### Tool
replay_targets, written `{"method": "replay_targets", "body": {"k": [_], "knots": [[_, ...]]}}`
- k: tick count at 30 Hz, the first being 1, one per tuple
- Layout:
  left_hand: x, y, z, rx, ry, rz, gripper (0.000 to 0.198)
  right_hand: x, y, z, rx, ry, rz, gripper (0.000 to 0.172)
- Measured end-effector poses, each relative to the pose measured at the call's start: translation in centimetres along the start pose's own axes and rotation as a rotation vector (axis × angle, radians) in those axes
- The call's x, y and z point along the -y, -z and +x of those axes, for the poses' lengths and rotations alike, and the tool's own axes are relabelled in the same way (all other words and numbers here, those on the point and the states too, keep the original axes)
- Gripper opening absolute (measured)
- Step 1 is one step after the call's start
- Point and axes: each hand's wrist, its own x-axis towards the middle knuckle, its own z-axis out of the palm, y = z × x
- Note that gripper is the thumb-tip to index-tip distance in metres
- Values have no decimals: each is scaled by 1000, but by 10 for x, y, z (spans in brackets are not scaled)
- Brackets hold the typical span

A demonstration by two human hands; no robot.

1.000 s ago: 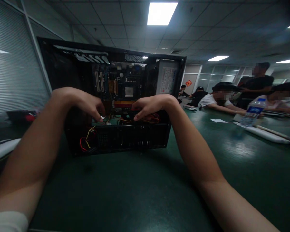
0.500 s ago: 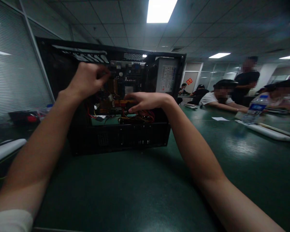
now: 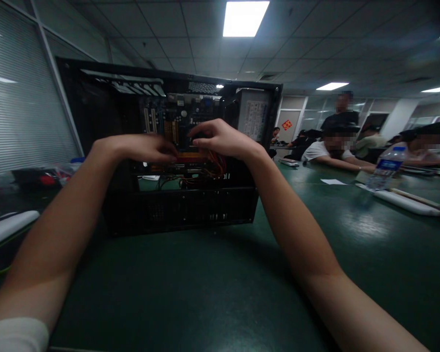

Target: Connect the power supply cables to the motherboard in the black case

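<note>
A black computer case [image 3: 143, 210] stands open-sided before me, its motherboard [image 3: 185, 113] showing inside. My left hand [image 3: 143, 148] reaches into the lower middle of the case, beside the orange slots [image 3: 171, 130]. Its fingers are bent together, and their blurred tips hide whatever is between them. To its right, my right hand [image 3: 225, 139] is curled over the board, with thumb and fingertips pointing left. A bundle of red and yellow power cables [image 3: 217, 166] rises under this palm and appears gripped in it. The power supply [image 3: 253, 115] sits in the upper right corner.
The case rests on a green table [image 3: 212, 288]. Plastic-wrapped items [image 3: 40, 178] and a white object [image 3: 11, 227] lie at the left. On the right are a water bottle [image 3: 386, 168], a white power strip [image 3: 407, 203] and paper [image 3: 333, 182]. Several people sit beyond.
My left hand has come down and right from the upper board towards the lower slots. My right hand has risen slightly, and the cables under it now sit higher.
</note>
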Motion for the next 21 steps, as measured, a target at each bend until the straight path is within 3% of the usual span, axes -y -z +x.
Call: {"method": "replay_targets", "body": {"k": [7, 11, 16, 21], "knots": [[-17, 3, 6, -561, -240, -92, 51, 4, -5, 2, -76, -62, 22, 34], [-25, 1, 7, -604, -236, 22, 48, 6, -6, 3, -111, -16, 28, 30], [-35, -2, 6, -711, -110, 191, 41, 5, -6, 4, -119, 17, 24, 31], [-38, -1, 0, -811, -166, 208, 47, 2, -5, 6, -151, -41, 52, 48]]}}
